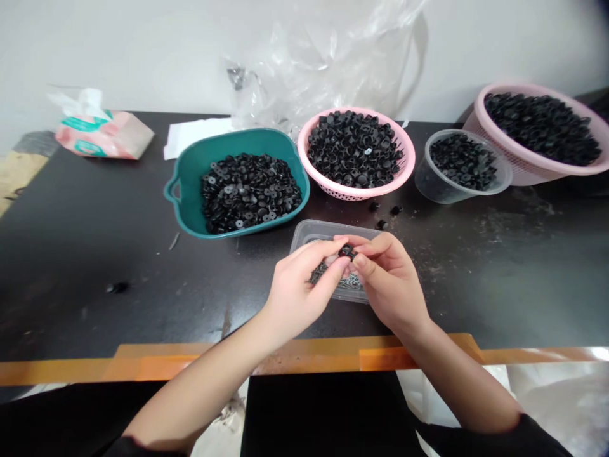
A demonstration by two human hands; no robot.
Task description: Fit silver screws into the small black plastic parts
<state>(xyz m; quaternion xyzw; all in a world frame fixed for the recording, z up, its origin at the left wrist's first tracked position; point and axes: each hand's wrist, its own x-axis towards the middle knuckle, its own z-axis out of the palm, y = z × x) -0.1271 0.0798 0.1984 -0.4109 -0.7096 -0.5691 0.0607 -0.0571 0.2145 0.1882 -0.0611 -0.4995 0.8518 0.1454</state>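
My left hand (299, 289) and my right hand (387, 279) meet over a small clear plastic tray (314, 230) of tiny metal pieces. Both pinch one small black plastic part (347, 251) between thumb and fingertips. Behind the tray stands a teal tub (190, 184) of flat black washers. To its right a pink basket (404, 162) holds black caps.
A clear cup (428, 184) of black parts and a large pink basket (490, 108) of black parts stand at the right. A tissue pack (102, 133), white paper (190, 133) and a crumpled clear bag (314, 63) lie at the back. Three loose black parts (383, 214) sit near the tray. The table's front edge (304, 358) carries orange tape.
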